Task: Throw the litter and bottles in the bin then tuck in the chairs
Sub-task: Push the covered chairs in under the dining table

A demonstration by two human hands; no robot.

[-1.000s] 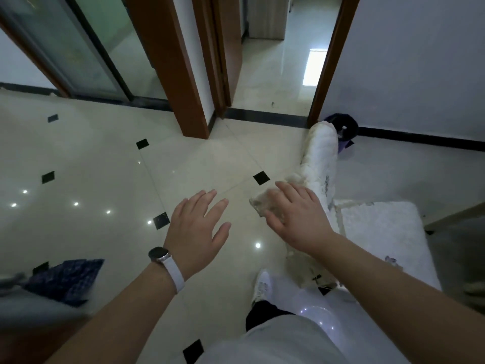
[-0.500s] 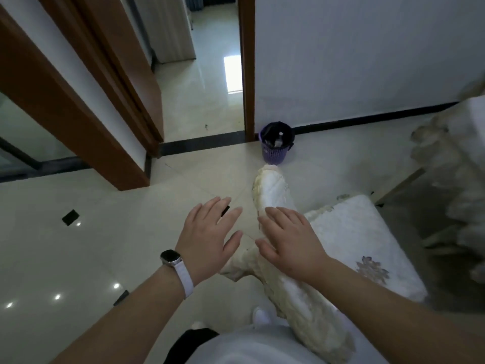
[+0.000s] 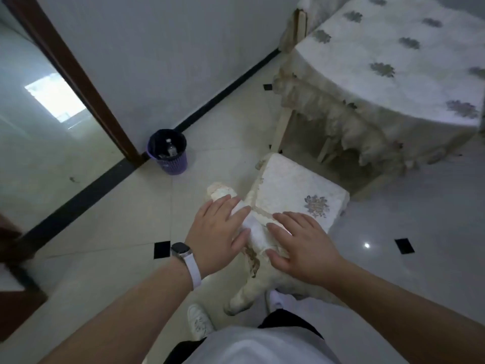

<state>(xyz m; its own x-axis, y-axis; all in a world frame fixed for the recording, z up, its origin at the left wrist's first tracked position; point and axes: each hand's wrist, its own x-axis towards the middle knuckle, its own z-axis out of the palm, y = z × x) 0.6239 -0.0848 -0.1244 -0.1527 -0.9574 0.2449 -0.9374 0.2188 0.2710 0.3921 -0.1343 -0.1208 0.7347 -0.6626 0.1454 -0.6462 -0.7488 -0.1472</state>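
Bottle (image 3: 171,149) in far-left bin (image 3: 173,164). Left hand (image 3: 217,232) and right hand (image 3: 301,245) lie flat on chair (image 3: 288,185), grip unclenched; tucking under bench (image 3: 393,61) remains.

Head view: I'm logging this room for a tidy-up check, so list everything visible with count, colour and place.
table: one, white flowered cloth, upper right.
chair: one, white cover with flower motif, centre, before the table.
door frame: one, brown, left.
bin: one, purple, against the wall by the door frame.
bottle: one, clear, inside the bin.
watch: one, white strap, left wrist.
left hand: one, flat on the chair's backrest.
right hand: one, flat on the backrest too.
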